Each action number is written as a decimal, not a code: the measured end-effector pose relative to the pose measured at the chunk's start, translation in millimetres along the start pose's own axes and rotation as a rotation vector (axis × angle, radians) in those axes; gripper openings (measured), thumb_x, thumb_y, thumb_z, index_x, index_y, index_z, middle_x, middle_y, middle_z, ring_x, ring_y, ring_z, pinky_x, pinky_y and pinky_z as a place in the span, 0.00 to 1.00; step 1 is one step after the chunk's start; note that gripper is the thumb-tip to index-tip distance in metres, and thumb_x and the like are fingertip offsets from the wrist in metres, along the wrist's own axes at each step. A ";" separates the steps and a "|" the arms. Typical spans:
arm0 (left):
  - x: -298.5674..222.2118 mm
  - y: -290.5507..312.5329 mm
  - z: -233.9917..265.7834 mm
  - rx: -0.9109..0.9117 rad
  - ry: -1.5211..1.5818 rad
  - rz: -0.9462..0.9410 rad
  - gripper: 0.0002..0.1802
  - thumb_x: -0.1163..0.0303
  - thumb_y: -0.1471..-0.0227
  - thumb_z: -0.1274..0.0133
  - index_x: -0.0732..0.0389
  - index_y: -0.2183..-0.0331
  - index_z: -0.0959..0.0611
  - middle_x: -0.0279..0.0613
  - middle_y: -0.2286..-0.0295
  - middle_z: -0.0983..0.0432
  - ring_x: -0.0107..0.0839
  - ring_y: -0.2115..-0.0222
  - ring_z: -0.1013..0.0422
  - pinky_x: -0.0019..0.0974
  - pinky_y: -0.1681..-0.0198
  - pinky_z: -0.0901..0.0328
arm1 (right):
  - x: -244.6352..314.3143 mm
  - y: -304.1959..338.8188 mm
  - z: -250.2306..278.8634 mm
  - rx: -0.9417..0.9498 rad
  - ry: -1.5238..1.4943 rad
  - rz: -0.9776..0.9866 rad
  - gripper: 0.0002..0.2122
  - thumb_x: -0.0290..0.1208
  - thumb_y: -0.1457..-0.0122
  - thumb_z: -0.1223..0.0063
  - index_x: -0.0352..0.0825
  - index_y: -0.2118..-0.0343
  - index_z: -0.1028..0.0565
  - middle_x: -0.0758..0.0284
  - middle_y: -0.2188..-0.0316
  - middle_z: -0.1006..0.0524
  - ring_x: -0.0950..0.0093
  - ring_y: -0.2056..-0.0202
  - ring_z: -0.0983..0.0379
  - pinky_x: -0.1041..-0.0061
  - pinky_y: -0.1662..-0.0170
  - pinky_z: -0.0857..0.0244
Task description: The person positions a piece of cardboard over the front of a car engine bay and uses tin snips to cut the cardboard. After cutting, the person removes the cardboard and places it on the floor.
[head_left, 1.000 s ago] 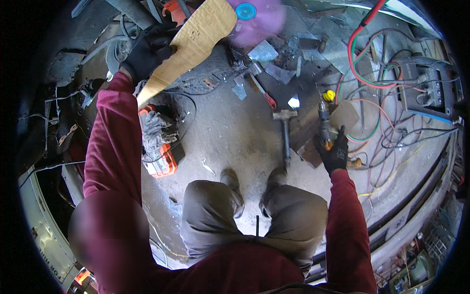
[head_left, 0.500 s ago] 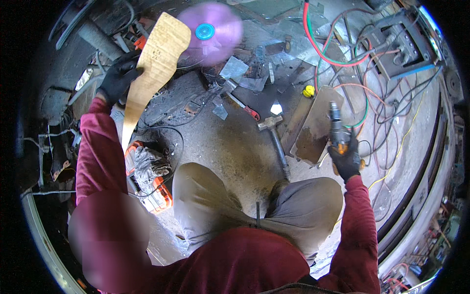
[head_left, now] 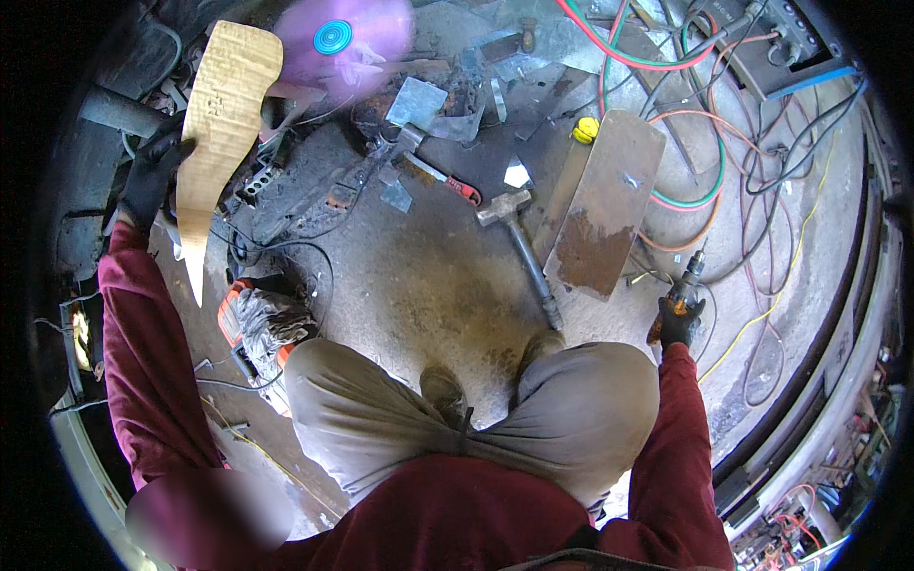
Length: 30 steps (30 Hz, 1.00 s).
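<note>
On the left, my gloved left hand (head_left: 152, 176) grips a long curved piece of cardboard (head_left: 224, 114), tan with a pointed lower end, by its left edge. The cardboard is held raised, and its tip points down toward my lap. My gloved right hand (head_left: 680, 322) is wrapped around a power drill (head_left: 687, 285) low on the right, above the concrete floor, its chuck pointing away from me. Between my hands, a hammer (head_left: 522, 252) lies with its handle toward my right foot. A rusty flat metal plate (head_left: 609, 205) lies beside it, left of the drill.
A purple disc (head_left: 357, 38) with a blue centre is at the far left. Metal scraps (head_left: 416, 102) and a red-handled tool (head_left: 440, 176) lie ahead. Hoses and cables (head_left: 719, 181) coil at right by a grey machine (head_left: 795, 48). An orange case (head_left: 233, 314) sits near my left knee.
The cardboard and my left hand have shifted left in view. My right hand has brought the drill lower, closer to my right knee. The whole view has also shifted somewhat.
</note>
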<state>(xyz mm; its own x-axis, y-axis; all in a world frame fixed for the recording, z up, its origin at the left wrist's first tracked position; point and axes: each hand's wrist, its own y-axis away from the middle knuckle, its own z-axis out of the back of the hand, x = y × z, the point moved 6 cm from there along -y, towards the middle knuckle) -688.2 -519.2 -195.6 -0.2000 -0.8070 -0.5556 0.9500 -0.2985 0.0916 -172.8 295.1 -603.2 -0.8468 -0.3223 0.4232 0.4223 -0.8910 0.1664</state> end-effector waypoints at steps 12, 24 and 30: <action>13.0 3.7 -3.8 -0.075 0.108 0.009 0.25 0.68 0.39 0.41 0.62 0.41 0.23 0.39 0.45 0.24 0.29 0.45 0.31 0.36 0.38 0.39 | 194.2 -5.6 76.1 0.015 -0.337 0.291 0.34 0.47 0.39 0.36 0.30 0.36 0.32 0.50 0.44 0.27 0.60 0.44 0.28 0.62 0.45 0.30; 7.2 0.7 -7.1 -0.148 0.088 -0.111 0.16 0.67 0.42 0.39 0.66 0.55 0.13 0.43 0.41 0.28 0.32 0.46 0.29 0.36 0.42 0.37 | 501.5 279.0 358.8 0.011 -0.482 1.832 0.14 0.34 0.29 0.51 0.29 0.48 0.24 0.56 0.56 0.19 0.65 0.56 0.22 0.73 0.49 0.29; 14.8 -10.1 -10.2 -0.108 0.080 -0.164 0.18 0.68 0.43 0.39 0.64 0.52 0.14 0.44 0.44 0.26 0.34 0.46 0.29 0.36 0.44 0.35 | 506.0 323.7 389.3 0.023 -0.376 1.893 0.15 0.34 0.30 0.51 0.29 0.48 0.25 0.56 0.55 0.20 0.65 0.55 0.22 0.72 0.48 0.29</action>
<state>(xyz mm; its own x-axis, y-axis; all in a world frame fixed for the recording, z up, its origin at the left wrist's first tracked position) -698.3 -523.0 -213.2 -0.3389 -0.7078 -0.6198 0.9271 -0.3633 -0.0922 -338.6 -32.0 11.5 0.7483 -0.6385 0.1797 0.5732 0.4860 -0.6597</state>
